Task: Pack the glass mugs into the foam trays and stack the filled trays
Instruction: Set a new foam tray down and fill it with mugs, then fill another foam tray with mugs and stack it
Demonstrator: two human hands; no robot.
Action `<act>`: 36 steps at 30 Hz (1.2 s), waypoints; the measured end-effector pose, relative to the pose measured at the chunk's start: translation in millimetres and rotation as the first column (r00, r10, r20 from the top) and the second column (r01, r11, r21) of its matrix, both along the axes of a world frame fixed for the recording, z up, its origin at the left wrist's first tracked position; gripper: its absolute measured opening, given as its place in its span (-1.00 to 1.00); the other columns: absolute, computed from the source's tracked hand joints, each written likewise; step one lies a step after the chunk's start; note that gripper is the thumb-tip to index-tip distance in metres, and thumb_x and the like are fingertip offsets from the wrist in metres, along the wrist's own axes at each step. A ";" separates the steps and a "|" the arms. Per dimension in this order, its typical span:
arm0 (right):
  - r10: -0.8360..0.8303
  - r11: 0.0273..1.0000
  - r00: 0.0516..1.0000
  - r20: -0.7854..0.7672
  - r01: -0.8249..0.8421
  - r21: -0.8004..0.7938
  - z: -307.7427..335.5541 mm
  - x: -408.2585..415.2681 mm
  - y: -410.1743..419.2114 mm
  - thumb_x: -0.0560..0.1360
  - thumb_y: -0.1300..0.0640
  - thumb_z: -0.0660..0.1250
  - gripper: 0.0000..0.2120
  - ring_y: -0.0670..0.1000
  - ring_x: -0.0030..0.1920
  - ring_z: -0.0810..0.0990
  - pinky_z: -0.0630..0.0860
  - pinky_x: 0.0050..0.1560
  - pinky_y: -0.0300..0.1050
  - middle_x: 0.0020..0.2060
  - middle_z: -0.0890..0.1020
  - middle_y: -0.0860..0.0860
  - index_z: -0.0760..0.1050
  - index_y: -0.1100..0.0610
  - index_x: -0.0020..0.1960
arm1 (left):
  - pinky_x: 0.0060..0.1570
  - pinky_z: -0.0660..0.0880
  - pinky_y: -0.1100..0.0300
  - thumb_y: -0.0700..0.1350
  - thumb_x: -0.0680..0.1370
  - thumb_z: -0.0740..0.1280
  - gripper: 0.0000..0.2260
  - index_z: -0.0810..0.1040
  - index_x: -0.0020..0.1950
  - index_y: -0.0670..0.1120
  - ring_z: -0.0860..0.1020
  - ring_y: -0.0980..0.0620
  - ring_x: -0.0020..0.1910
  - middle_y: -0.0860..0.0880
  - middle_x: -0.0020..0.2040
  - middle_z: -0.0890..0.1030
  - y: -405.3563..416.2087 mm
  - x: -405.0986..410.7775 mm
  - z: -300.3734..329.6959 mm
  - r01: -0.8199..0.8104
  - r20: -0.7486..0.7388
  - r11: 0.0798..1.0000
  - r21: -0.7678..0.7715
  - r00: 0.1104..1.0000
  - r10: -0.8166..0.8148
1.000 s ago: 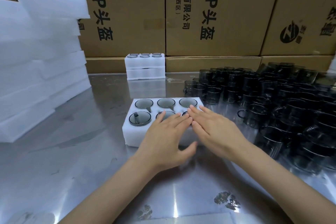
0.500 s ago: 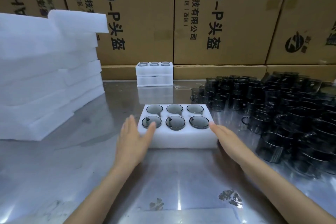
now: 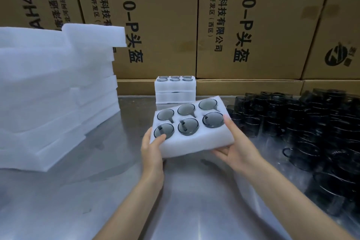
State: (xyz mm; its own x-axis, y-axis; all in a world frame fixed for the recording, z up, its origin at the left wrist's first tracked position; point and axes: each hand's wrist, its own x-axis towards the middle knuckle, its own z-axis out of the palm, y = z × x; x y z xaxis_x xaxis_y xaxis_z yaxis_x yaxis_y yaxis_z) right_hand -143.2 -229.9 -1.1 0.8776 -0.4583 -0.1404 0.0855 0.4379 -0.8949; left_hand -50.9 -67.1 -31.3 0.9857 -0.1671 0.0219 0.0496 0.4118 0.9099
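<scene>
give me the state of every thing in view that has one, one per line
white foam tray with six grey glass mugs: full, lifted off the table, tilted
left hand: grips the tray's left end
right hand: grips the tray's right end
stack of two filled foam trays: at the back, top tray full
pile of loose dark glass mugs: unpacked
stack of white foam sheets: piled unevenly

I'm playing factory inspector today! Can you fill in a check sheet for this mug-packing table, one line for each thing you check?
Surface: shiny metal table, reflective.
Job's things: filled foam tray holding six glass mugs, lifted and tilted; stack of filled trays at the back; loose dark mugs crowded on the right.
Clutter: pile of white foam sheets on the left.
Hands: left hand and right hand grip the tray's opposite ends.
Cables: nothing seen.
Surroundings: printed cardboard boxes behind the table.
</scene>
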 end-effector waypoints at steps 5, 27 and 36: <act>-0.101 0.982 0.991 -0.089 0.113 0.148 -3.9 56.6 -14.8 0.41 -0.04 0.44 -0.61 0.07 -0.08 0.68 0.61 -0.31 -0.07 -0.01 0.68 0.06 0.50 0.07 0.18 | 0.10 0.42 0.28 -0.10 0.51 0.36 -0.60 0.43 0.34 0.09 0.47 0.12 0.25 0.12 0.30 0.49 -13.7 38.1 -1.3 -0.104 0.132 0.991 0.081 0.987 0.093; -0.205 0.974 0.978 0.045 0.199 0.112 99.8 353.7 -109.8 0.35 -0.07 0.49 -0.38 0.13 -0.02 0.53 0.57 -0.18 -0.01 0.07 0.48 0.09 0.35 0.06 0.31 | -0.34 0.56 0.27 0.45 0.28 0.16 -0.47 0.71 -0.10 0.15 0.67 0.14 -0.16 0.04 -0.09 0.70 -38.5 109.7 -46.3 -0.576 0.461 0.018 0.817 0.634 -0.621; -0.130 0.984 0.991 0.018 0.127 0.126 75.6 381.9 -127.3 0.52 -0.04 0.32 -0.68 0.15 -0.01 0.49 0.51 -0.12 0.04 -0.16 0.41 0.11 0.28 0.09 0.13 | -0.31 0.58 0.21 0.31 0.55 -0.20 -0.30 0.72 -0.11 0.09 0.68 0.07 -0.14 -0.03 -0.07 0.70 -43.7 115.5 -51.1 -0.590 0.469 -0.063 0.805 0.698 -0.541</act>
State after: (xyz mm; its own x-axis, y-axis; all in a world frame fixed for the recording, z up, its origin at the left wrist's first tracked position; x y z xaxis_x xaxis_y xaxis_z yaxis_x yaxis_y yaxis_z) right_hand 238.8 -357.3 74.5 0.8169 -0.5477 -0.1808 0.1708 0.5292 -0.8311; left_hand 64.6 -110.8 -82.4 0.7780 -0.5406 0.3202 -0.5773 -0.8162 0.0245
